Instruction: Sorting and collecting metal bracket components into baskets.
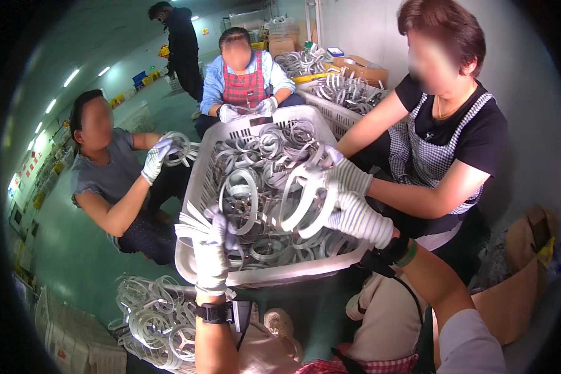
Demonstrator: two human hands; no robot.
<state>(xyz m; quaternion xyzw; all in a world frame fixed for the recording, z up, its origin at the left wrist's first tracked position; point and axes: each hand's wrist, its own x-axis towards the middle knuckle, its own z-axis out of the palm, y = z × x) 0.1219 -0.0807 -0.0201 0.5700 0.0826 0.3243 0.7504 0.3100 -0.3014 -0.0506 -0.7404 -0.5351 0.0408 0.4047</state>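
My left hand (212, 258), in a pale glove, is closed around a bunch of flat white rings (193, 225) above the near left corner of a white plastic crate (280, 272). Another large white ring (254, 202) stands upright beside its fingers; whether they touch it I cannot tell. In a striped glove, my right hand (363, 221) grips a few white rings (304, 206) over the crate's right side. Many similar rings with metal parts (271, 143) lie heaped inside. Close beyond my right hand is a co-worker's striped glove (352, 174), its fingertips partly hidden.
Co-workers sit left, opposite and right of the crate; the left one's gloved hand (156, 159) holds rings. More rings (159, 324) are piled at lower left, beside a pale crate (81, 343). Another crate (333, 112) stands behind. A brown paper bag (511, 299) is at right.
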